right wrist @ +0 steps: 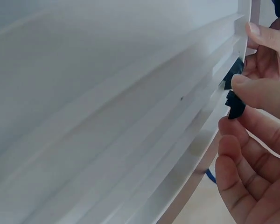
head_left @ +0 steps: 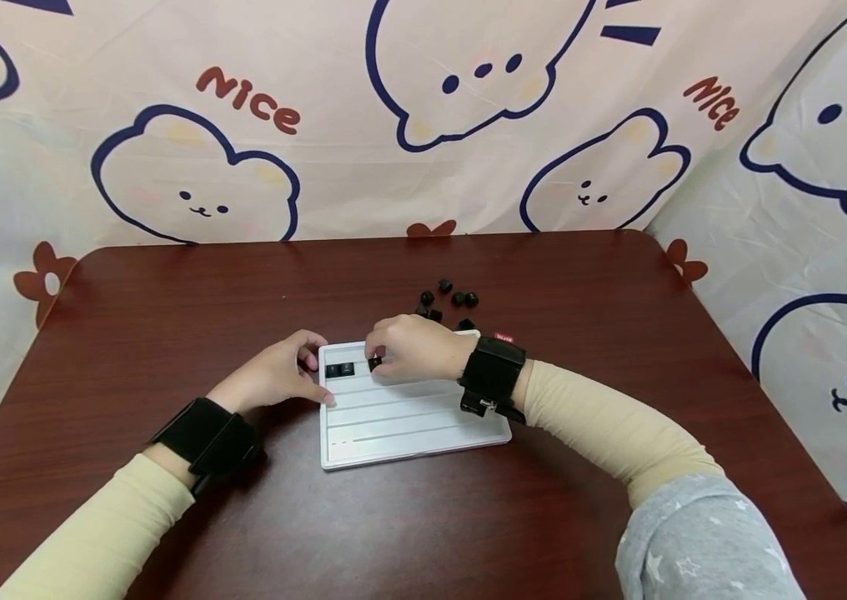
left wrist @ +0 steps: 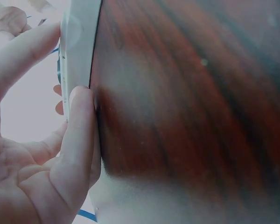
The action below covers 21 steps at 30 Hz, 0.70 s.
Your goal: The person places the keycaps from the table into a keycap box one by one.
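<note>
On the tray [head_left: 401, 417] sit two keycaps [head_left: 347, 369], right fingers [right wrist: 267, 127] pinching another [head_left: 374, 363], left fingers [left wrist: 79, 121] relaxed.

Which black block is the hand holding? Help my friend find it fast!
On the reddish-brown table lies a white ridged board. Near its far edge, the right hand pinches one small black block. Only this one is held: two blocks sit at the board's left end, and loose blocks lie beyond the board.
</note>
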Available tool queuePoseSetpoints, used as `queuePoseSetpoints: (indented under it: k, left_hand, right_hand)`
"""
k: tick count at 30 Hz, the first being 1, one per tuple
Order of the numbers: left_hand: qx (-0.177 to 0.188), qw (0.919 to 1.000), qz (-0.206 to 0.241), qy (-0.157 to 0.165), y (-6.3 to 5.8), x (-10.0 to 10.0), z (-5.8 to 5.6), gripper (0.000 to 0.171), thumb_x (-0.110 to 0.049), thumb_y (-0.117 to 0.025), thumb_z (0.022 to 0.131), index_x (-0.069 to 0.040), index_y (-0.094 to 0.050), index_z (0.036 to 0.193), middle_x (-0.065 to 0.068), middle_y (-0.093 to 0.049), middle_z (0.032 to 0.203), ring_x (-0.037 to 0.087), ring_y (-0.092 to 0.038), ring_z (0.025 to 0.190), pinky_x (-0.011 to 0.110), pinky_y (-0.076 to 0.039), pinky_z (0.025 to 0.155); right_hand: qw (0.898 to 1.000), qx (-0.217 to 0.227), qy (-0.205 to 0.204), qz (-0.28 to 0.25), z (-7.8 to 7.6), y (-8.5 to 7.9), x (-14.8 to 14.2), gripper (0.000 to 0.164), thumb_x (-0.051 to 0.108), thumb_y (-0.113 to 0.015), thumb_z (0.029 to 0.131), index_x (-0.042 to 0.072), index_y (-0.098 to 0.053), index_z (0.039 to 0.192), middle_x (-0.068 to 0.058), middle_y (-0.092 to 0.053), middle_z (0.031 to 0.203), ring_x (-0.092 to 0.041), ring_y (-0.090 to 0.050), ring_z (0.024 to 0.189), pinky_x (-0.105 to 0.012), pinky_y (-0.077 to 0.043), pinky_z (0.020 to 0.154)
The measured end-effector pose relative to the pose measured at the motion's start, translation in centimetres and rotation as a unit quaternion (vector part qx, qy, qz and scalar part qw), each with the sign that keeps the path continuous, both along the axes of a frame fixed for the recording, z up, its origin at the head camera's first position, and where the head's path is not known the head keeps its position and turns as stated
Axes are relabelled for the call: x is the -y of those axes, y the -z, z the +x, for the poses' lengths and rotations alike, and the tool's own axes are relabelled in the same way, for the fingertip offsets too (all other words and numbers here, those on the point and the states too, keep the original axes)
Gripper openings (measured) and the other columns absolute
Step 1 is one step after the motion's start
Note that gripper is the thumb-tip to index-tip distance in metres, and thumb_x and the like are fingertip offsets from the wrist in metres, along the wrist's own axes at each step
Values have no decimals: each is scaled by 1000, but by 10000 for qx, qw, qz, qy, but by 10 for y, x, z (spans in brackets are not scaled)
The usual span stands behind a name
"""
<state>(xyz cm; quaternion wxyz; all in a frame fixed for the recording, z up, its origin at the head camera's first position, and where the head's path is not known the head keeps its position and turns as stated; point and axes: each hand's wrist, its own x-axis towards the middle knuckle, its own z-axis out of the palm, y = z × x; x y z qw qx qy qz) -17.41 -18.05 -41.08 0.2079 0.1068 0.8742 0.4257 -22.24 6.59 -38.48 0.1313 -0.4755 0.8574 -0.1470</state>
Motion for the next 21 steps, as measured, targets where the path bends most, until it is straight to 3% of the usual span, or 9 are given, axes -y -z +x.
queuePoseSetpoints:
  k: [21]
  left_hand:
    - [-50,9999,98,23,1,1,0,73,-11,-91,77,6,-47,134,16,-53,102,25,-55,87,34,-48,77]
  right_hand:
    - [9998,-116,8,130,1,10,18,21,16,-76,94,5,-74,112,-6,-66,105,-14,-62,87,-27,-50,78]
